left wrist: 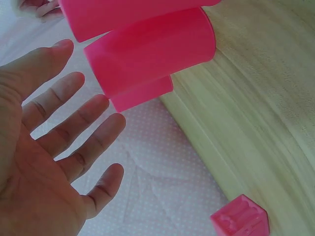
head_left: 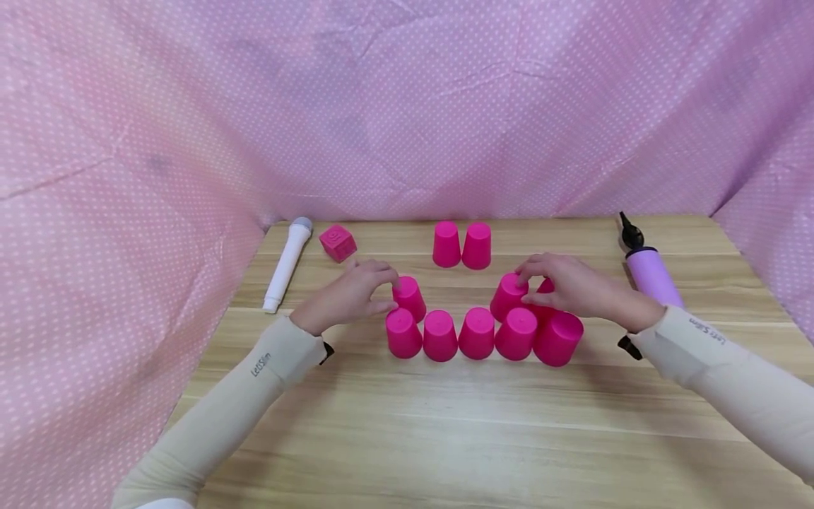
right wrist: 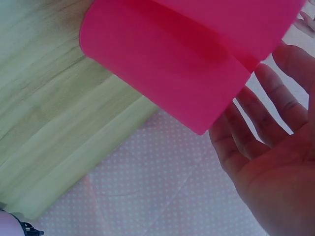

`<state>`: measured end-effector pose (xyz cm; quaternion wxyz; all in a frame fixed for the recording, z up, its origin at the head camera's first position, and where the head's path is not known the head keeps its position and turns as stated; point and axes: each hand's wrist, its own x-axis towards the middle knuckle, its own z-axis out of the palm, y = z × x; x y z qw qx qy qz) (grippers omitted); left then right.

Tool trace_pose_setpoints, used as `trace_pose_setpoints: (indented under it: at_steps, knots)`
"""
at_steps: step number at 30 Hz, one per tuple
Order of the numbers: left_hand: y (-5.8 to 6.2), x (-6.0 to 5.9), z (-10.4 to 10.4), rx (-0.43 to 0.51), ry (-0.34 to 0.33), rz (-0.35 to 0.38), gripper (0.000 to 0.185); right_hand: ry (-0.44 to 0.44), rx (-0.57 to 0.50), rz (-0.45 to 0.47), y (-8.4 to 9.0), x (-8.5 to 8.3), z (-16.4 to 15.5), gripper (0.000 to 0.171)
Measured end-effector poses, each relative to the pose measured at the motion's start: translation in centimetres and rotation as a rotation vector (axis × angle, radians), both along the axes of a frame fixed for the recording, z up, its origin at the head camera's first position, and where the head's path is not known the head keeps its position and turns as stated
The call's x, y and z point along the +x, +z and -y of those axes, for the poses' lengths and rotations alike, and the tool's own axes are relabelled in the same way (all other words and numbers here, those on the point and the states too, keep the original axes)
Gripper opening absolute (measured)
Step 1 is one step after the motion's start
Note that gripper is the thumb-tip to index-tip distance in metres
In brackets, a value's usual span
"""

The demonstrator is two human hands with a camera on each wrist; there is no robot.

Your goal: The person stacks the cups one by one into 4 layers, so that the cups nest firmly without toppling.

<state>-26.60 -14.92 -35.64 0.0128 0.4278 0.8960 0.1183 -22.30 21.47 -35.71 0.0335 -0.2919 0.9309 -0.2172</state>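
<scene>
Five pink cups (head_left: 476, 334) stand upside down in a front row on the table (head_left: 445, 438). Just behind, the left hand (head_left: 350, 293), fingers loosely extended and parted, is at a left rear cup (head_left: 410, 298); the right hand (head_left: 575, 286), fingers also relaxed, is at a right rear cup (head_left: 506, 300). Firm contact is unclear. Two back cups (head_left: 446, 245) stand farther off, between a white microphone (head_left: 287, 265) and a purple pump (head_left: 651, 276).
</scene>
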Motion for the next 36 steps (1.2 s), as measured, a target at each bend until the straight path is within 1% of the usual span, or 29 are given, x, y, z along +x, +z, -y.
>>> trace_pose_setpoints:
  at_steps: [6,13,17,20,24,32,36]
  knots:
    - [-0.2,-0.1,0.0,0.017,0.018,0.007,0.030,0.006,-0.004,-0.006,-0.2,-0.2,0.1,0.027]
    - [-0.3,-0.3,-0.1,0.019,0.004,0.021,0.024,0.008,0.006,-0.036,-0.2,-0.2,0.5,0.031]
    - [-0.4,-0.4,-0.4,0.010,0.028,0.041,0.028,0.005,-0.007,-0.041,-0.2,-0.4,0.7,0.032]
    - [-0.6,-0.6,-0.6,0.014,0.030,0.044,0.027,-0.002,-0.016,-0.036,-0.2,-0.4,0.8,0.032]
    - [-0.7,-0.7,-0.9,0.038,0.016,0.037,0.023,-0.019,-0.013,-0.029,-0.2,-0.5,0.9,0.030]
    - [-1.0,-0.7,-1.2,0.033,0.054,0.055,0.024,-0.026,0.013,-0.038,-0.2,-0.5,1.0,0.028]
    - [-1.1,-0.7,-1.2,0.040,0.050,0.071,0.024,-0.017,0.016,-0.059,-0.3,-0.5,1.1,0.028]
